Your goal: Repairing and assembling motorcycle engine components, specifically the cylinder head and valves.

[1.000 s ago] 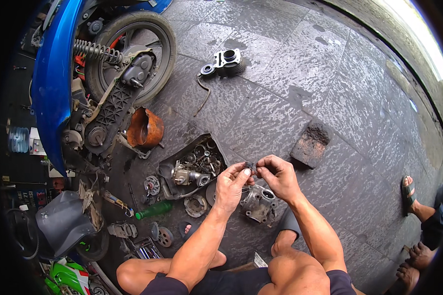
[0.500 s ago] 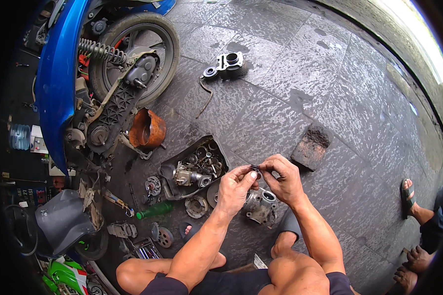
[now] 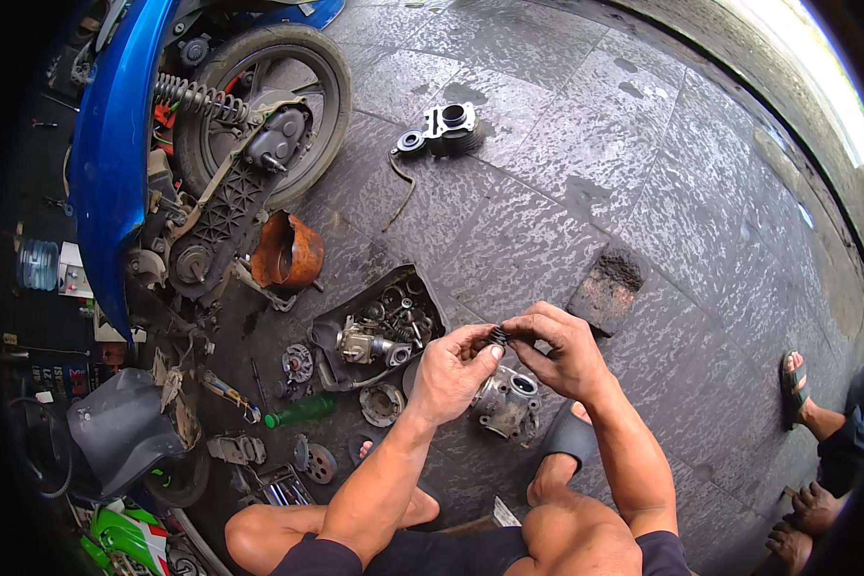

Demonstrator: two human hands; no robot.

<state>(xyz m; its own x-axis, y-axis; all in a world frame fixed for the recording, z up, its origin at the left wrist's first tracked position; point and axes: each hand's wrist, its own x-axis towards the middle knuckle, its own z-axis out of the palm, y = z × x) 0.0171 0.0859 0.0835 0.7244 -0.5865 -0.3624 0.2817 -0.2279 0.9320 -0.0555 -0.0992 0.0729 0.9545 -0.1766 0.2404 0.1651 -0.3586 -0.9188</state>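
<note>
A small dark coil spring [image 3: 497,335] is held between my two hands, its ridged side partly hidden by the fingers. My left hand [image 3: 451,370] pinches it between thumb and forefinger. From the other side, the fingertips of my right hand [image 3: 559,350] close on it. Just below the hands, a grey metal engine casting [image 3: 509,408] with a round bore rests on the floor. To the left lies a black tray [image 3: 331,331] holding a carburetor-like metal part [image 3: 365,344] and several small greasy parts.
Further off stand an engine cylinder [image 3: 454,128], a dark block [image 3: 607,288] and a rusty orange container [image 3: 288,252]. A blue motorcycle with its rear wheel [image 3: 264,115] fills the upper left. A green bottle [image 3: 300,410] lies left. Another person's foot [image 3: 797,384] and hands show at right.
Both hands stay together around the spring. My right hand has turned slightly, its fingers curling more, and my left hand has shifted a little. My right foot shows more beside the casting.
</note>
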